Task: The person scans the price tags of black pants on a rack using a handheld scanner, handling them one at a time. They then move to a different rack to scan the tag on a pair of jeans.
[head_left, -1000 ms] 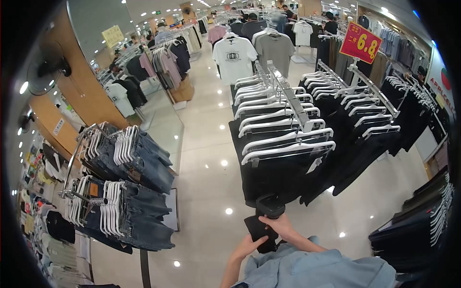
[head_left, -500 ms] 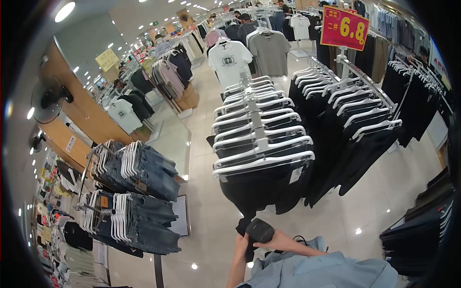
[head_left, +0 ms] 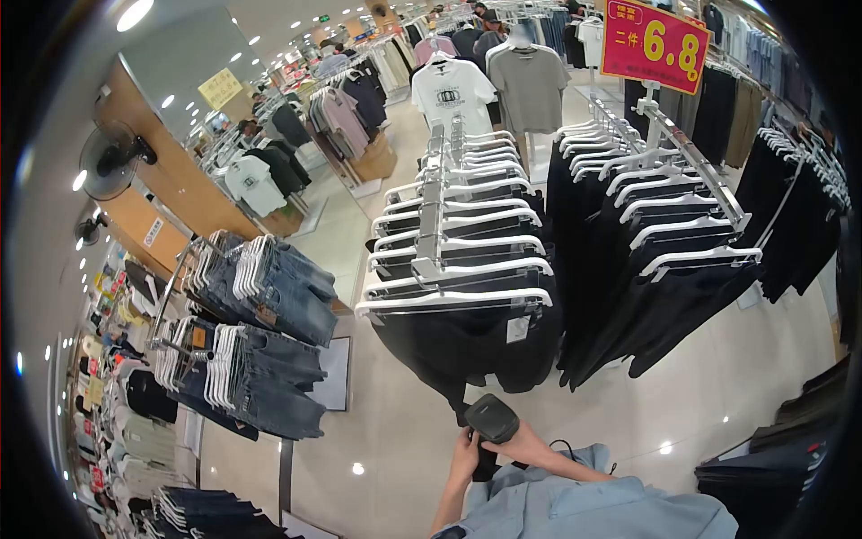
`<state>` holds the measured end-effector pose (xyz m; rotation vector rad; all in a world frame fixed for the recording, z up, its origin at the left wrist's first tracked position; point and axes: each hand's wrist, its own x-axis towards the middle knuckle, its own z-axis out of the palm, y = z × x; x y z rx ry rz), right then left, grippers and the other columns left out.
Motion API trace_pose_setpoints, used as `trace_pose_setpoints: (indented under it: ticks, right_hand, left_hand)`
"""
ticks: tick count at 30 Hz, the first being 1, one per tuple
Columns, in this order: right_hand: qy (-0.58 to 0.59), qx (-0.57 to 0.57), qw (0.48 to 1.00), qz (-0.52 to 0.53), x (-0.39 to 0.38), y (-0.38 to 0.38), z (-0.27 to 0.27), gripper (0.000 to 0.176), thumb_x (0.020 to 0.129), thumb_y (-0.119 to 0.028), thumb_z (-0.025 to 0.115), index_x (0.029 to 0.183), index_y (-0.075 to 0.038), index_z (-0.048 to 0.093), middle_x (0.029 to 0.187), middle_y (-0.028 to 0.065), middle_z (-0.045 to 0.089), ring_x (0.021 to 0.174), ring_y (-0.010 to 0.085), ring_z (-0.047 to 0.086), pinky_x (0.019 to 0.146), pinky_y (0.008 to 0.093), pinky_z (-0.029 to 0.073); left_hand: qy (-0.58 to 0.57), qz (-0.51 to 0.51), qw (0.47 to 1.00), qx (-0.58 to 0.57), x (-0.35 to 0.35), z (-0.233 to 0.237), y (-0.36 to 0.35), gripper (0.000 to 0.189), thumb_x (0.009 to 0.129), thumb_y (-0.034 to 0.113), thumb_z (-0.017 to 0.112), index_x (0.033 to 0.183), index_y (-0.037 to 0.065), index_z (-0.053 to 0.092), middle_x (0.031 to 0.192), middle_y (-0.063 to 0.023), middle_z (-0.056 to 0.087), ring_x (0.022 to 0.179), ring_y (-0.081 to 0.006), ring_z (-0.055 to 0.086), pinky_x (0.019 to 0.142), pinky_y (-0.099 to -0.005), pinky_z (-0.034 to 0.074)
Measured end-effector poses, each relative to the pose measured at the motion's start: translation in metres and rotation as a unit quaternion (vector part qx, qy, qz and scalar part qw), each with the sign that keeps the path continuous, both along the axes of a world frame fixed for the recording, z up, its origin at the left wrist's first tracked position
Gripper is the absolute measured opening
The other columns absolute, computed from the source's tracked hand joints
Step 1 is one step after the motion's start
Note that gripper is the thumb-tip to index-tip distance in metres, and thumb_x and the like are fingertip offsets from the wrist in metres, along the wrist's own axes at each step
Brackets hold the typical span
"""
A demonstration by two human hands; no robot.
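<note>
I have the right hand [head_left: 525, 446] wrapped around the black scanner [head_left: 491, 419], low in the middle of the view, just above my blue shirt [head_left: 584, 508]. The left hand [head_left: 465, 446] is curled shut on the scanner's dark lower part. Its head sits just beneath the hem of the black garments [head_left: 467, 346] on white hangers [head_left: 453, 301]. Denim shorts [head_left: 269, 305] hang to the left, a red price sign [head_left: 654, 43] up top
</note>
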<state>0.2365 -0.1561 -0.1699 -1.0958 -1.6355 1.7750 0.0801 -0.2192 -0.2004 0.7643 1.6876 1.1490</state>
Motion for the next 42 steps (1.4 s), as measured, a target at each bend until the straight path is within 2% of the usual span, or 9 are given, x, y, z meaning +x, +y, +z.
trace_pose_setpoints:
  ticks: [4,8,10,13,21,23,24,25,42]
  right_hand:
    - [0.001,0.003,0.997,-0.071,0.022,0.005,-0.005,0.036,0.082,-0.027,0.084,0.103,0.001,0.074,0.092,0.0114,0.077,0.085,0.0177,0.072,0.077,0.0361,0.057]
    - [0.058,0.018,0.99,-0.128,0.037,0.005,0.007,0.038,0.082,-0.029,0.085,0.104,0.001,0.074,0.089,0.011,0.077,0.082,0.0177,0.072,0.076,0.0368,0.056]
    - [-0.019,-0.034,0.993,-0.113,0.048,0.003,0.005,0.04,0.085,-0.018,0.084,0.118,-0.001,0.07,0.107,0.0078,0.074,0.097,0.0132,0.066,0.085,0.0323,0.055]
    - [0.004,-0.058,0.988,-0.14,0.057,-0.002,-0.01,0.035,0.085,-0.029,0.085,0.104,-0.002,0.075,0.087,0.0091,0.076,0.083,0.015,0.07,0.075,0.0348,0.055]
    - [0.109,-0.094,0.967,-0.212,0.065,-0.01,0.014,0.035,0.087,-0.03,0.084,0.106,-0.002,0.075,0.086,0.0028,0.071,0.073,0.0092,0.063,0.065,0.0287,0.05]
    - [0.056,-0.183,0.972,-0.138,0.071,-0.011,0.011,0.041,0.088,-0.019,0.083,0.122,-0.002,0.07,0.11,0.005,0.072,0.099,0.0112,0.064,0.089,0.0299,0.052]
    - [0.091,-0.144,0.973,-0.157,0.068,-0.016,0.011,0.038,0.085,-0.032,0.086,0.106,-0.003,0.075,0.083,0.0016,0.069,0.071,0.0081,0.061,0.062,0.0273,0.048]
    - [0.089,-0.146,0.973,-0.153,0.069,-0.018,0.009,0.038,0.085,-0.032,0.086,0.106,-0.003,0.075,0.083,0.0016,0.069,0.071,0.0081,0.061,0.062,0.0273,0.048]
    - [0.092,-0.166,0.982,0.003,0.084,-0.036,0.023,0.054,0.081,-0.015,0.087,0.129,-0.001,0.064,0.119,0.0084,0.07,0.107,0.0151,0.064,0.093,0.0324,0.054]
  left_hand:
    - [0.087,-0.046,0.994,-0.037,0.026,0.028,0.002,0.038,0.108,0.023,0.051,0.13,-0.007,0.061,0.118,-0.0221,0.071,0.115,-0.0291,0.066,0.1,-0.0364,0.048]
    - [0.089,-0.081,0.993,-0.007,0.041,0.042,0.004,0.039,0.109,0.028,0.047,0.122,-0.004,0.066,0.107,-0.0167,0.072,0.104,-0.021,0.065,0.094,-0.0347,0.049]
    - [0.067,-0.096,0.993,-0.011,0.047,0.054,0.01,0.041,0.11,0.03,0.047,0.12,-0.004,0.066,0.104,-0.0147,0.072,0.101,-0.0198,0.065,0.092,-0.0342,0.049]
    - [0.038,-0.158,0.987,-0.008,0.054,0.066,0.011,0.04,0.108,0.032,0.053,0.121,-0.004,0.065,0.102,-0.0109,0.07,0.096,-0.0166,0.063,0.087,-0.0322,0.05]
    - [0.112,-0.306,0.945,-0.033,0.04,0.073,0.001,0.039,0.096,0.02,0.072,0.124,-0.005,0.064,0.108,-0.0133,0.07,0.097,-0.0197,0.068,0.084,-0.0327,0.054]
    - [0.147,-0.312,0.938,-0.038,0.036,0.072,-0.002,0.037,0.094,0.018,0.073,0.122,-0.005,0.066,0.108,-0.0142,0.07,0.098,-0.022,0.069,0.084,-0.0337,0.055]
    - [0.152,-0.31,0.939,-0.009,0.033,0.065,-0.002,0.035,0.093,0.016,0.073,0.12,-0.005,0.067,0.107,-0.0144,0.069,0.097,-0.0231,0.068,0.083,-0.0343,0.055]
    - [0.158,-0.306,0.939,0.02,0.032,0.059,-0.004,0.032,0.093,0.015,0.072,0.119,-0.004,0.068,0.106,-0.0146,0.068,0.096,-0.0243,0.068,0.083,-0.0349,0.055]
    - [0.063,-0.411,0.905,-0.091,0.008,0.111,-0.013,0.026,0.096,0.021,0.076,0.108,-0.001,0.072,0.098,-0.0036,0.067,0.086,-0.0136,0.061,0.078,-0.0307,0.051]
